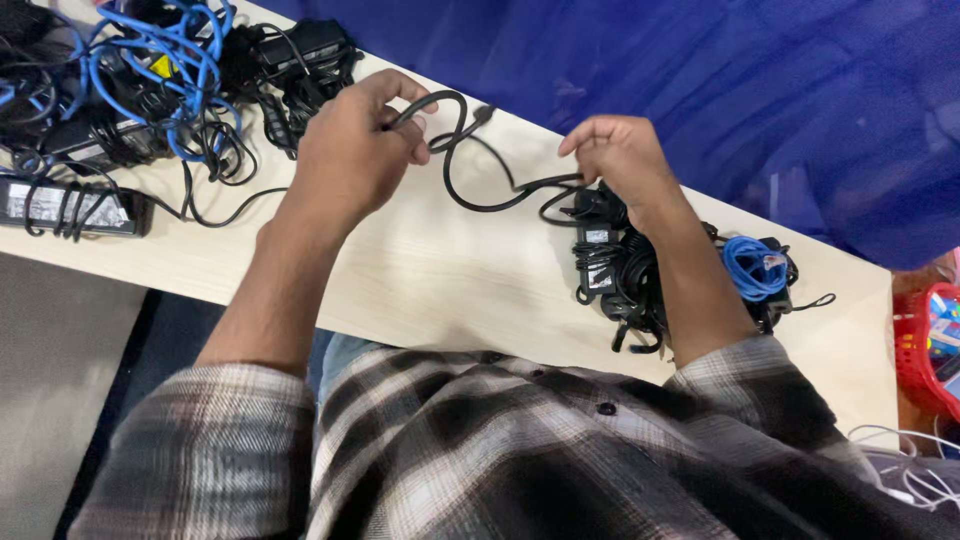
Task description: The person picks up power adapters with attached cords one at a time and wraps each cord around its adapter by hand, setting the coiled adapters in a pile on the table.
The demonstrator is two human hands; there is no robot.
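Pinching a loop of black cable [470, 165] between thumb and curled fingers, the left hand [350, 150] hovers above the pale wooden table [440, 270], its knuckles turned up toward the camera. From that grip the cable bends in a rounded arc, dips down onto the tabletop and curves across to the right hand [620, 160], whose fingertips are drawn together and pressed down on the cord where it meets a heap of black power adapters [625, 270]. The cable's slack lies on the wood between the two hands, with a small plug end poking up near the far table edge. Beside that heap, just past the right forearm, sits a small coil of blue cable [755, 268] among more black cords. Both arms come out of rolled plaid sleeves [480, 450], dark and light checked. Off to the left, well apart from the hands, a bigger tangle of blue and black cables [150, 70] is piled over several adapters, and one long black power brick [65, 208] lies near the table's near edge. Blue cloth [700, 80] hangs behind the table, and a red basket [925, 345] shows at the right edge
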